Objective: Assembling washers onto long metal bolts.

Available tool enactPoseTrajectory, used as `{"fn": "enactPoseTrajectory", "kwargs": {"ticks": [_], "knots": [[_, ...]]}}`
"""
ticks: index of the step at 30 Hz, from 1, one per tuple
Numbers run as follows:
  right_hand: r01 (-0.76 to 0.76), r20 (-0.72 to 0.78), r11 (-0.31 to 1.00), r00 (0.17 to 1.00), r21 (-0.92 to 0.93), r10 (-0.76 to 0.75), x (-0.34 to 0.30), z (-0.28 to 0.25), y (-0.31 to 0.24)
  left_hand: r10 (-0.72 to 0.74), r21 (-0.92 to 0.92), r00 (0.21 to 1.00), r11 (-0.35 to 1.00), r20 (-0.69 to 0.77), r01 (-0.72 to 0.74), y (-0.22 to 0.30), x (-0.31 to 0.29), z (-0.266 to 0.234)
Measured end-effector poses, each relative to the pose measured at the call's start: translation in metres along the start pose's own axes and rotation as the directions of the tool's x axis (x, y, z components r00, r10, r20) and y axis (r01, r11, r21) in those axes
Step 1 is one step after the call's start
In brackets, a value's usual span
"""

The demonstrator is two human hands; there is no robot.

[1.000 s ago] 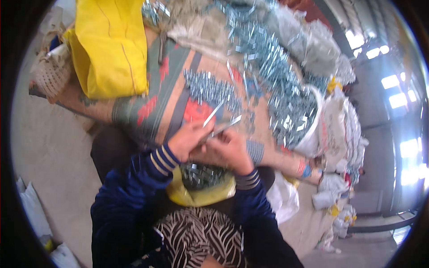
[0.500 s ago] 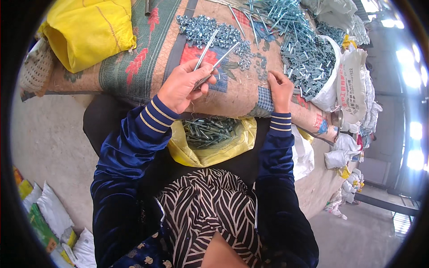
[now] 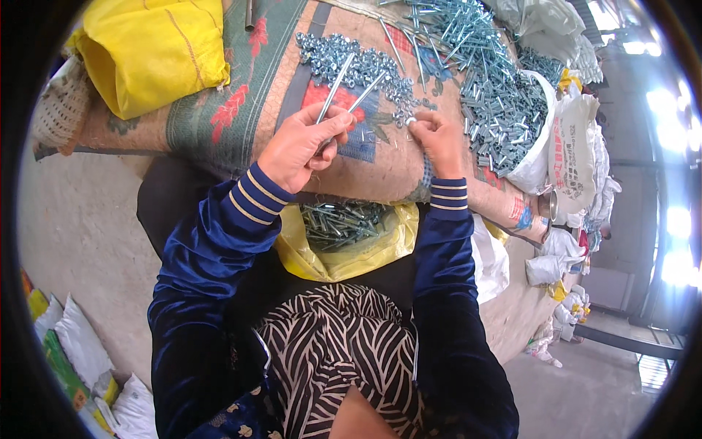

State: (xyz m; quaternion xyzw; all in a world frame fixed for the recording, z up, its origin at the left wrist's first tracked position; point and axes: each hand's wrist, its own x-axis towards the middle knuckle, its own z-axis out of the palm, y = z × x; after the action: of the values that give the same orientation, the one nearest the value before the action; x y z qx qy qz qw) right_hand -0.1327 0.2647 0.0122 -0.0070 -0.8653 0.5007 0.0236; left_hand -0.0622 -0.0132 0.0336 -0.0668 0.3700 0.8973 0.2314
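My left hand (image 3: 307,143) is closed around long, thin metal bolts (image 3: 334,89); two of them stick out past the fingers toward the back. To its right, my right hand (image 3: 436,137) pinches a small, shiny, round washer (image 3: 411,121) between thumb and fingertips, just over the padded surface. Behind my hands lies a pile of silvery hex nuts (image 3: 351,58), with several loose washers (image 3: 427,104) at its right end. Part of what each hand holds is hidden by the fingers.
A yellow sack (image 3: 344,267) of bolts stands open at my lap. Short metal sleeves (image 3: 497,110) spill from a white sack (image 3: 537,164) at right, and long bolts (image 3: 453,29) are heaped behind. An empty-looking yellow bag (image 3: 153,58) lies on the patterned carpet (image 3: 212,124) at left.
My right hand has moved left, away from the sleeves, and now a small washer shows at its fingertips. My left hand still grips the bolts, almost in place.
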Motion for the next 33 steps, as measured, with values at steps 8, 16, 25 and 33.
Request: {"fn": "enactPoseTrajectory", "kwargs": {"ticks": [8,16,25,33], "knots": [[0.083,-0.005,0.831,0.995,-0.551,-0.103,0.006,0.020,-0.011,-0.017,-0.025,1.000,1.000,-0.010,0.017,-0.001,0.002,-0.002],[0.361,0.088,0.704,0.916,-0.612,-0.392,0.002,0.023,-0.007,-0.005,0.000,1.000,1.000,-0.012,0.005,0.001,-0.002,-0.002],[0.316,0.099,0.840,0.947,-0.442,-0.304,0.012,0.015,0.000,-0.021,0.024,1.000,1.000,0.011,0.021,0.000,-0.001,-0.005],[0.235,0.081,0.884,0.972,-0.405,-0.221,0.003,-0.002,0.024,-0.031,0.031,0.999,0.999,0.019,0.030,0.000,0.000,-0.002]]}}
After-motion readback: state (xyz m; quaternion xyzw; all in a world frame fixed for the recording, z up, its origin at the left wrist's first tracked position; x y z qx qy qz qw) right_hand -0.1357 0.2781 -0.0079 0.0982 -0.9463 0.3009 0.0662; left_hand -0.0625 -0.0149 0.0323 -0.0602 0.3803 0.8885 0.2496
